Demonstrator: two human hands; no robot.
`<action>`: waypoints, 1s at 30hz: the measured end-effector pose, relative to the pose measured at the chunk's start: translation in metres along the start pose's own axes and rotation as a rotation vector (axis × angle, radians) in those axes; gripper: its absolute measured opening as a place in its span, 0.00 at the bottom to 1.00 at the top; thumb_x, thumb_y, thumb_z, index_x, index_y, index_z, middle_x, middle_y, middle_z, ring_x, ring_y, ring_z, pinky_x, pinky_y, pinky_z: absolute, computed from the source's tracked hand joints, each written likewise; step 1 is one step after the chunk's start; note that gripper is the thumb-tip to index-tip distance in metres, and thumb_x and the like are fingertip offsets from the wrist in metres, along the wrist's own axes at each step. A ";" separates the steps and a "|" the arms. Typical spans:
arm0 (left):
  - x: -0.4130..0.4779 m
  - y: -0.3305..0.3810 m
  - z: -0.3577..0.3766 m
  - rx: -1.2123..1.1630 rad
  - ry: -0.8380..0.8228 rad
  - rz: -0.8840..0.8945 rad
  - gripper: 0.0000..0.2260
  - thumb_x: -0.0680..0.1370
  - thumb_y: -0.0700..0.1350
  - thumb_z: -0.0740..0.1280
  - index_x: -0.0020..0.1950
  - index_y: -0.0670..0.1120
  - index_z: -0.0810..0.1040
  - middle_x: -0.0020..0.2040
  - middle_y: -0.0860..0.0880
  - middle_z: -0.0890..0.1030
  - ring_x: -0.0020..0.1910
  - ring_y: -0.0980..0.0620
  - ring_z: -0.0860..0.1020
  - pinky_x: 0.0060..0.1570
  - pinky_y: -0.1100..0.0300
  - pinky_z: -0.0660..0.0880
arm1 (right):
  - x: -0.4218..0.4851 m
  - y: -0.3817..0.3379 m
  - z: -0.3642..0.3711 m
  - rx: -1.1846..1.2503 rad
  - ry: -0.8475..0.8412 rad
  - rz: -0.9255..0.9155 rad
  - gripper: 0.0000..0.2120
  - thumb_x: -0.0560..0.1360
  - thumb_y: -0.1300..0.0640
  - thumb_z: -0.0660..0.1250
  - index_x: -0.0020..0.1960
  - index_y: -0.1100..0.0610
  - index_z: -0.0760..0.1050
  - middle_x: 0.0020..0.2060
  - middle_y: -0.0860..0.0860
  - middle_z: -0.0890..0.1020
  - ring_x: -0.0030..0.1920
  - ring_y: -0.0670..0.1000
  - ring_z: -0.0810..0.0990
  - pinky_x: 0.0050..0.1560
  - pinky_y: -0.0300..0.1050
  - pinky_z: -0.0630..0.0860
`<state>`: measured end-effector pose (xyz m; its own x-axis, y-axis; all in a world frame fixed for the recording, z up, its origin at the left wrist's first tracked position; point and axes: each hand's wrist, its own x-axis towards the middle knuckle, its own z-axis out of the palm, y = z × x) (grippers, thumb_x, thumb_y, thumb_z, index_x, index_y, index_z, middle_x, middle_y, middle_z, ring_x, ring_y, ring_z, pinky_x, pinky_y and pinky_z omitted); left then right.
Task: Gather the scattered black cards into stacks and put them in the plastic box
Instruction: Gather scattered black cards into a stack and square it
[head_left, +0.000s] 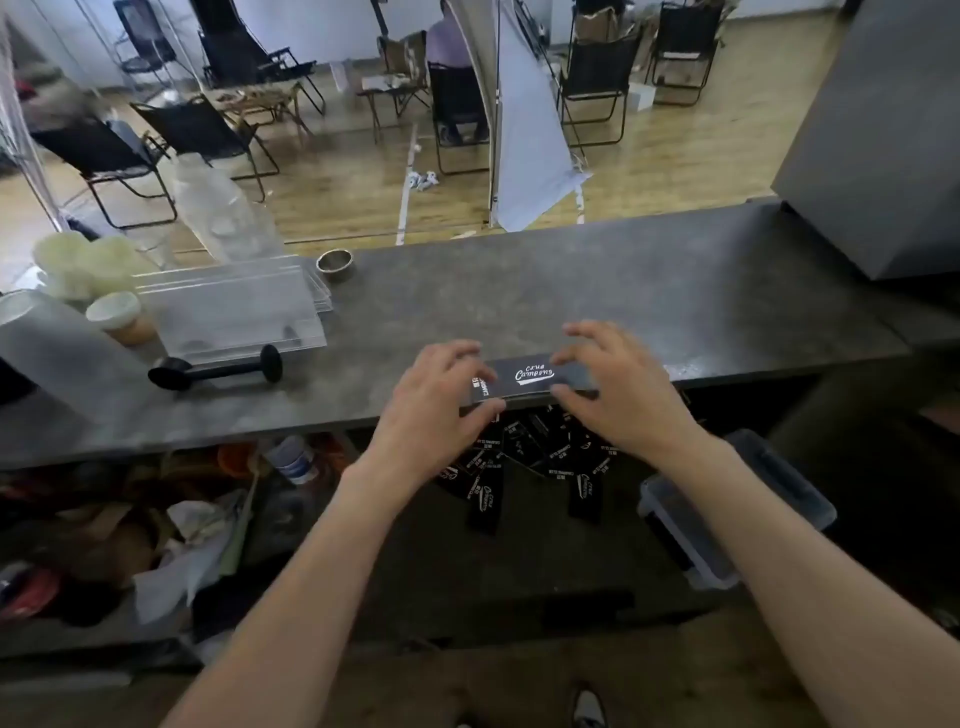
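Observation:
A stack of black cards (530, 378) with white lettering lies at the front edge of the grey counter (649, 301). My left hand (434, 400) grips its left end, fingers curled over the top and thumb at the near side. My right hand (618, 389) grips its right end the same way. Below the counter, on a lower dark surface, several more black cards (524, 467) lie scattered in a loose heap. A clear plastic box (727, 514) with a dark inside sits on that lower surface to the right of the heap.
On the counter's left stand a clear acrylic case (234, 312), a black dumbbell-shaped tool (218, 370), a metal ring (335, 264), cups and jars (111, 317). A grey block (883, 156) rises at the right. Clutter fills the lower left shelf.

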<state>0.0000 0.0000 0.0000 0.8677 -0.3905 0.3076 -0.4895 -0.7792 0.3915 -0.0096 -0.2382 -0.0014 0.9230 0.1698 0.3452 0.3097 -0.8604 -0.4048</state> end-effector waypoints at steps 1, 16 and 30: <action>0.012 -0.005 0.002 0.014 -0.039 0.013 0.15 0.75 0.56 0.73 0.58 0.52 0.79 0.71 0.51 0.72 0.72 0.51 0.66 0.72 0.51 0.65 | 0.011 0.006 0.003 -0.010 -0.046 -0.026 0.14 0.71 0.47 0.71 0.56 0.49 0.78 0.68 0.49 0.72 0.70 0.51 0.67 0.69 0.54 0.66; 0.009 -0.010 0.012 0.039 -0.135 0.120 0.16 0.68 0.51 0.78 0.53 0.51 0.80 0.55 0.54 0.76 0.58 0.54 0.71 0.55 0.58 0.74 | 0.002 0.008 0.007 -0.011 -0.272 -0.045 0.15 0.63 0.46 0.76 0.47 0.45 0.77 0.50 0.43 0.71 0.52 0.44 0.70 0.51 0.44 0.74; -0.085 -0.100 0.192 -0.488 -0.055 -0.231 0.23 0.75 0.39 0.74 0.61 0.63 0.75 0.55 0.60 0.80 0.55 0.62 0.79 0.58 0.61 0.77 | -0.087 0.084 0.214 0.187 -0.122 -0.127 0.16 0.65 0.60 0.79 0.51 0.57 0.82 0.59 0.48 0.73 0.58 0.42 0.74 0.61 0.32 0.71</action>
<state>-0.0076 0.0170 -0.2317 0.9543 -0.2712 0.1258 -0.2581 -0.5349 0.8045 -0.0156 -0.2226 -0.2466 0.8914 0.3368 0.3032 0.4509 -0.7267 -0.5183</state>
